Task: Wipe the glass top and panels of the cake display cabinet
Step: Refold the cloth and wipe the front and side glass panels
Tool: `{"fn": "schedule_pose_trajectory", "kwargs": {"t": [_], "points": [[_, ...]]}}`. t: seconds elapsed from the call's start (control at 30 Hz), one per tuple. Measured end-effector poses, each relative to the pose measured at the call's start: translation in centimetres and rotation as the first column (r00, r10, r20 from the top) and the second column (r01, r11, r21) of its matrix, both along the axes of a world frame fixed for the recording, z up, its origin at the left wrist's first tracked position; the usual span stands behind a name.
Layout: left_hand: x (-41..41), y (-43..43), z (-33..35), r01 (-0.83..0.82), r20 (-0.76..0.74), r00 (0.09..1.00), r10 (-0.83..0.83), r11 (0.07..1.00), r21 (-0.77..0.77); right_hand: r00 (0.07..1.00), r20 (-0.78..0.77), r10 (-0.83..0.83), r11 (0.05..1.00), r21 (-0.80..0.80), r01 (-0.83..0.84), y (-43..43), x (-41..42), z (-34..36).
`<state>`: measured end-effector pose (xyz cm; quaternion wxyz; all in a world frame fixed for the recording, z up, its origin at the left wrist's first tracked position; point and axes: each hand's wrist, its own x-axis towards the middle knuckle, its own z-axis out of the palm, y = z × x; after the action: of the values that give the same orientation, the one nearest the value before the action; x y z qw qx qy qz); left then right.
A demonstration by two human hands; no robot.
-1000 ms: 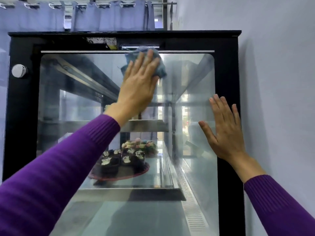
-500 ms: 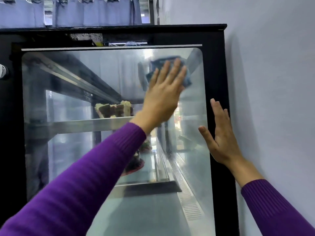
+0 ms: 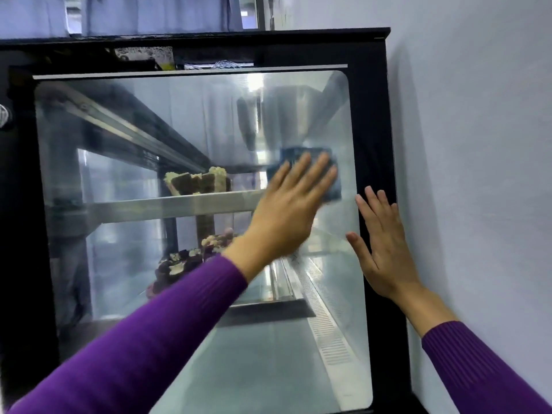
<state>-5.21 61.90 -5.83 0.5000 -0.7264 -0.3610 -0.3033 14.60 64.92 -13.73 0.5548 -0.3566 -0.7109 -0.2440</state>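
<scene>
A black-framed cake display cabinet (image 3: 370, 115) stands against the wall, and its glass side panel (image 3: 143, 138) faces me. My left hand (image 3: 286, 210) lies flat on the right half of the glass and presses a blue cloth (image 3: 324, 171) against it; only the cloth's top and right edge show past the fingers. My right hand (image 3: 385, 243) rests flat and open on the black frame at the panel's right edge, holding nothing. Both arms wear purple sleeves.
A pale wall (image 3: 478, 144) runs close along the cabinet's right side. Inside, cake slices (image 3: 197, 180) sit on a steel shelf (image 3: 167, 204) and small decorated cakes (image 3: 185, 264) on a lower tray. A round knob (image 3: 3, 115) is at the frame's left; curtains (image 3: 149, 13) hang behind.
My left hand has slid the cloth from the top centre of the glass down and to the right, toward the right frame. My right hand has stayed on the frame.
</scene>
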Motion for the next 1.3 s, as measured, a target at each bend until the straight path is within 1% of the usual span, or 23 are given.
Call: {"fn": "schedule_pose_trajectory", "kwargs": {"t": [0.07,0.13,0.17,0.23,0.3,0.37,0.4,0.47,0.53,0.57,0.6,0.67,0.77,0.83,0.9,1.0,1.03,1.07,1.13,1.2,1.23,1.27,1.3], "points": [[-3.1,-0.9,-6.1,-0.044,-0.186,0.982,0.038,0.999,-0.028,0.997,-0.009,-0.071,0.997,0.019,0.071,-0.1,-0.5,-1.3],[-7.1,-1.6,-8.6,-0.1,-0.249,0.964,0.09,0.995,-0.028,0.993,-0.017,-0.116,0.992,0.043,0.116,-0.2,-1.3,-2.7],[-8.8,-1.7,-7.9,-0.103,-0.198,0.975,0.098,0.995,-0.011,0.992,-0.017,-0.125,0.99,0.057,0.126,-0.4,-1.9,-3.1],[-10.2,-2.0,-4.4,-0.097,0.011,0.995,0.097,0.995,0.007,0.99,0.008,-0.144,0.988,0.064,0.143,-0.6,-3.4,-3.5],[-9.7,-2.3,-0.3,-0.056,0.262,0.964,0.049,0.998,0.021,0.987,0.036,-0.157,0.987,0.052,0.155,-0.7,-5.4,-2.9],[-8.2,-2.0,0.6,-0.044,0.386,0.922,0.028,0.998,0.032,0.986,0.045,-0.16,0.987,0.042,0.158,-0.8,-7.1,-2.0],[-7.7,-1.8,-0.5,-0.043,0.363,0.931,0.026,0.998,0.039,0.985,0.046,-0.164,0.986,0.036,0.162,-0.8,-7.8,-1.7],[-7.7,-1.7,-5.3,-0.054,0.174,0.983,0.05,0.998,0.018,0.981,0.051,-0.185,0.983,0.032,0.183,-0.6,-8.3,-1.4],[-9.9,-2.4,-10.3,-0.087,0.0,0.996,0.087,0.996,-0.004,0.971,0.081,-0.226,0.974,0.045,0.223,-0.3,-8.0,-1.5],[-11.7,-2.6,-11.5,-0.09,-0.017,0.996,0.09,0.996,0.01,0.965,0.093,-0.245,0.969,0.054,0.241,-0.2,-7.9,-1.6],[-13.5,-2.8,-11.7,-0.08,0.035,0.996,0.079,0.996,0.028,0.961,0.097,-0.258,0.966,0.062,0.253,0.0,-7.8,-1.6],[-16.5,-3.0,-9.6,-0.071,0.258,0.964,0.057,0.996,0.045,0.958,0.097,-0.269,0.962,0.068,0.264,0.0,-7.8,-1.6],[-18.1,-3.3,-3.6,-0.067,0.57,0.821,0.004,0.994,0.089,0.961,0.097,-0.258,0.965,0.06,0.254,-0.1,-7.9,-1.6],[-17.1,-2.9,-2.0,-0.064,0.639,0.768,-0.037,0.989,0.134,0.966,0.095,-0.242,0.97,0.054,0.238,-0.3,-7.8,-1.6],[-15.8,-2.5,-4.3,-0.026,0.557,0.829,-0.059,0.989,0.144,0.968,0.097,-0.231,0.973,0.046,0.228,-0.4,-7.8,-1.7],[-15.7,-3.2,-13.4,0.005,0.239,0.971,-0.015,0.999,0.043,0.976,0.082,-0.202,0.979,0.015,0.201,-0.9,-7.5,-3.3],[-16.8,-3.7,-16.1,-0.025,0.168,0.986,0.023,1.0,0.014,0.979,0.068,-0.191,0.982,0.0,0.191,-1.0,-7.3,-4.3],[-18.3,-4.2,-17.8,-0.051,0.166,0.985,0.049,0.999,0.009,0.981,0.06,-0.187,0.982,-0.011,0.188,-1.0,-7.0,-5.3],[-21.5,-4.7,-17.0,-0.05,0.356,0.934,0.037,0.998,0.028,0.978,0.063,-0.197,0.98,-0.016,0.198,-0.9,-6.4,-6.9],[-23.7,-4.8,-12.8,-0.039,0.61,0.792,-0.03,0.994,0.1,0.973,0.082,-0.214,0.976,-0.016,0.216,-0.7,-6.0,-7.4],[-24.3,-4.9,-10.1,-0.037,0.698,0.713,-0.062,0.991,0.125,0.972,0.088,-0.219,0.975,-0.022,0.222,-0.7,-5.9,-7.4],[-24.5,-5.1,-7.8,-0.038,0.744,0.662,-0.086,0.988,0.148,0.971,0.089,-0.22,0.974,-0.029,0.224,-0.7,-5.9,-7.3],[-24.3,-4.9,-6.1,-0.045,0.752,0.652,-0.097,0.985,0.166,0.972,0.087,-0.219,0.974,-0.034,0.223,-0.7,-6.0,-7.3]]}}
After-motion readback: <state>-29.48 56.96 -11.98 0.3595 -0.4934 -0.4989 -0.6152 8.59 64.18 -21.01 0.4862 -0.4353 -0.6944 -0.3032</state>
